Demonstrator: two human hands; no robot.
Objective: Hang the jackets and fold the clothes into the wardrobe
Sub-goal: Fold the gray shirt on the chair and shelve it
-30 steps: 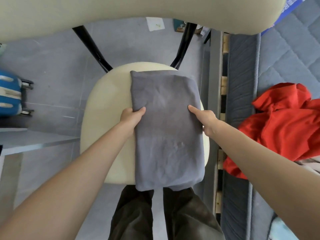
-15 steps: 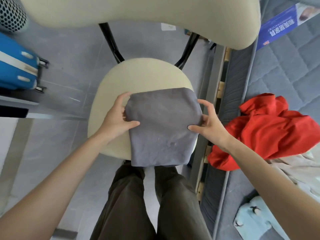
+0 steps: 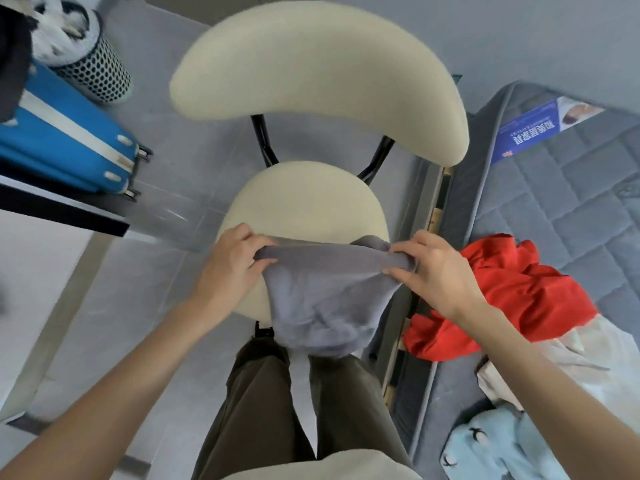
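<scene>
Garment: grey folded cloth (image 3: 322, 299), frame centre, over the chair seat (image 3: 304, 199).
Left hand (image 3: 232, 268): pinching its left corner.
Right hand (image 3: 433, 271): pinching its right corner.
Axis: top edge runs left-right; rest hangs toward the viewer.

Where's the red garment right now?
Head view, right side: the red garment lies crumpled on the grey mattress, just beyond the right hand.
</scene>
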